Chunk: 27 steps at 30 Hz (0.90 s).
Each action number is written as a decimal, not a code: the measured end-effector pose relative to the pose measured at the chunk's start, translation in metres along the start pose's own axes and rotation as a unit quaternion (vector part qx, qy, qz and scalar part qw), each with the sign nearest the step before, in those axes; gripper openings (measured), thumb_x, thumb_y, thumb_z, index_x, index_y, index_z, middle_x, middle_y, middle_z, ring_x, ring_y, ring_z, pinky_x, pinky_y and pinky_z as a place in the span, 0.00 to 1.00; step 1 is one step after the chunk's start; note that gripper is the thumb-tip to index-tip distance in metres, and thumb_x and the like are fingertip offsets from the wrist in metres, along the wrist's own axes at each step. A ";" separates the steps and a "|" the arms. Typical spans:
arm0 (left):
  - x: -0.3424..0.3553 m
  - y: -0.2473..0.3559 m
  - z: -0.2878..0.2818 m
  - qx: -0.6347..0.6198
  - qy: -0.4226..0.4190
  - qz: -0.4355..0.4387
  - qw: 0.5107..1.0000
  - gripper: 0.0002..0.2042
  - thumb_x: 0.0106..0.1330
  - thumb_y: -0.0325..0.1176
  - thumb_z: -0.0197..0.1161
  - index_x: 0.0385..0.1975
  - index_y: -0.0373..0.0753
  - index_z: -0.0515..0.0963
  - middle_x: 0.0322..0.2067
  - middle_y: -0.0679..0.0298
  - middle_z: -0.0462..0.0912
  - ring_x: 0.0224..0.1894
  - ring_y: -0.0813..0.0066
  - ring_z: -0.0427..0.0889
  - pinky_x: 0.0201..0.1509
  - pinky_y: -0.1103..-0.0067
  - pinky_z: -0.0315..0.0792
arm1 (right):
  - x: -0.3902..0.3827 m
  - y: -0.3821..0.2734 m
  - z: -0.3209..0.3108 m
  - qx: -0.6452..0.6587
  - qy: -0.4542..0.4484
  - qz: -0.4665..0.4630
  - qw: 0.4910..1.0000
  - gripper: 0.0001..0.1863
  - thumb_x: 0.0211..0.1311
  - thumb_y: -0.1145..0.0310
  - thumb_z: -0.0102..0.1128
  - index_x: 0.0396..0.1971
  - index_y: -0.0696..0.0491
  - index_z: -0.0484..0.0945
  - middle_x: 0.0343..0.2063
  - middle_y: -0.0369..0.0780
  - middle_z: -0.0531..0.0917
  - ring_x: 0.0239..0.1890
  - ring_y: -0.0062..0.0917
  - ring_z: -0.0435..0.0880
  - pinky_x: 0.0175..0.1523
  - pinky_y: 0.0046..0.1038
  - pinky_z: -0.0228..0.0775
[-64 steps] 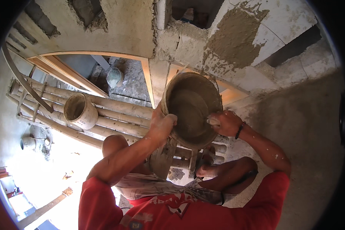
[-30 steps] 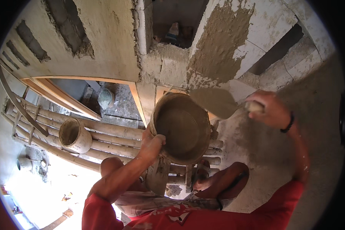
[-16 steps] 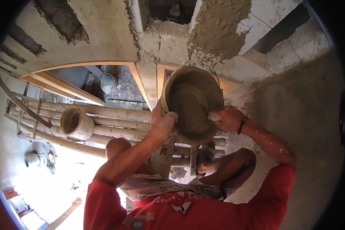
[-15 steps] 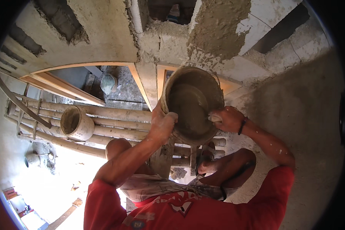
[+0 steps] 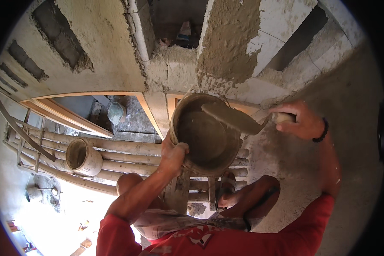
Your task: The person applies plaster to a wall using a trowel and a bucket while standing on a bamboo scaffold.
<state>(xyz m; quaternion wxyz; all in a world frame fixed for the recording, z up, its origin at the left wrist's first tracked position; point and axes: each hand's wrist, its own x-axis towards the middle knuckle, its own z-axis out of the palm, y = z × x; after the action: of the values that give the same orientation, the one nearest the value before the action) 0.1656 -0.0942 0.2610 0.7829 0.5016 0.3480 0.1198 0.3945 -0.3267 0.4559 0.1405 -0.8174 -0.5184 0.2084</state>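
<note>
My left hand grips the left rim of a mud-grey bucket with wet grey mortar inside. My right hand holds a trowel by its pale handle; the blade, coated with mortar, is tilted over the upper right of the bucket. Just above, a patch of wet mortar covers part of the rough block wall, which has white surfaces and dark openings. My bent legs and sandalled foot show below the bucket.
A bamboo-pole scaffold runs beneath me, carrying a second pale bucket at left. A curved strip lies along its left end. Wooden frames border openings, one showing another bucket below. A bright drop opens at lower left; grey wall at right.
Since half a second ago, my right hand has moved up and right, raising the mortar-coated trowel out of the bucket. My left hand and the bucket have shifted slightly down and left in view.
</note>
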 end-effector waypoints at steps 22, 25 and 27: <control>-0.012 0.000 0.002 0.005 -0.033 0.010 0.999 0.24 0.50 0.18 0.52 0.53 0.33 0.71 0.31 0.66 0.76 0.26 0.82 0.71 0.27 0.83 0.66 | 0.010 0.002 0.118 -0.370 0.017 0.005 0.929 0.17 0.54 0.69 0.58 0.46 0.51 0.78 0.33 0.48 0.80 0.41 0.37 0.83 0.45 0.37 0.77; -0.009 -0.009 -0.004 -0.015 -0.038 0.032 0.999 0.28 0.49 0.18 0.50 0.57 0.31 0.68 0.34 0.62 0.77 0.27 0.79 0.72 0.27 0.82 0.68 | 0.024 0.020 0.164 -0.335 -0.007 0.002 0.942 0.19 0.53 0.69 0.59 0.48 0.50 0.78 0.35 0.47 0.80 0.39 0.39 0.84 0.45 0.39 0.77; -0.010 -0.010 -0.007 -0.012 -0.033 0.020 0.999 0.28 0.49 0.17 0.50 0.57 0.31 0.68 0.34 0.62 0.77 0.27 0.79 0.72 0.28 0.82 0.68 | 0.032 0.021 0.185 -0.256 -0.058 0.023 0.965 0.20 0.53 0.67 0.60 0.48 0.49 0.78 0.35 0.47 0.82 0.38 0.42 0.84 0.47 0.41 0.77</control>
<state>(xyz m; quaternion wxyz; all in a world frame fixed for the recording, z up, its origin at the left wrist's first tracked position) 0.1521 -0.0999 0.2548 0.7974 0.5028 0.3104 0.1225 0.3328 -0.3036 0.2784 -0.1087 -0.8242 -0.5430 0.1187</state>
